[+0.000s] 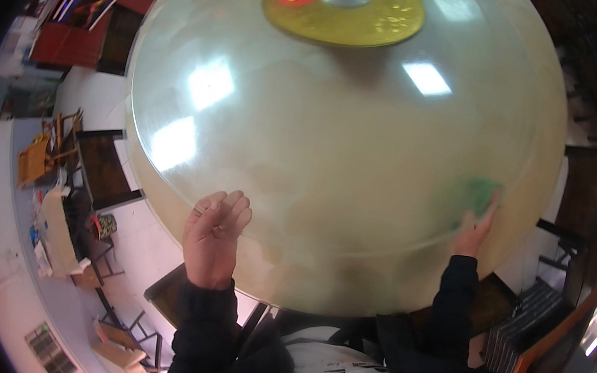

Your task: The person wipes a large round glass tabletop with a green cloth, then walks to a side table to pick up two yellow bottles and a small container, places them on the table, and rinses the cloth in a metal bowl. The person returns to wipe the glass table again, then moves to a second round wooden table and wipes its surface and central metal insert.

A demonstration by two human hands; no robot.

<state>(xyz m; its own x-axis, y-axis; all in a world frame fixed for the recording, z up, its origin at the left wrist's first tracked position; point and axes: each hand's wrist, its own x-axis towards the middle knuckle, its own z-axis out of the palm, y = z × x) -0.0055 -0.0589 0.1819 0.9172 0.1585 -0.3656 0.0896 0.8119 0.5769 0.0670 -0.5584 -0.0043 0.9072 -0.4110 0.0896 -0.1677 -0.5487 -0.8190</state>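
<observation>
A round glass turntable (314, 149) lies on a larger pale round tabletop (308, 288) in front of me. My left hand (217, 232) is at its near left rim, palm turned up and fingers curled. Whether the rim is pinched between thumb and fingers is unclear. Farther right, my right hand (476, 231) holds a green cloth (473, 194) against the glass near the right rim. Motion blurs the cloth, and its far edge is indistinct. A gold disc (347, 19) with a silver centre and a red oval mark sits at the turntable's middle.
Dark wooden stools (105, 168) stand close around the table, with another seat (580, 193) at the right. At the left are a bamboo chair (36, 157) and a cluttered side table (55, 229). Ceiling lights reflect brightly in the glass.
</observation>
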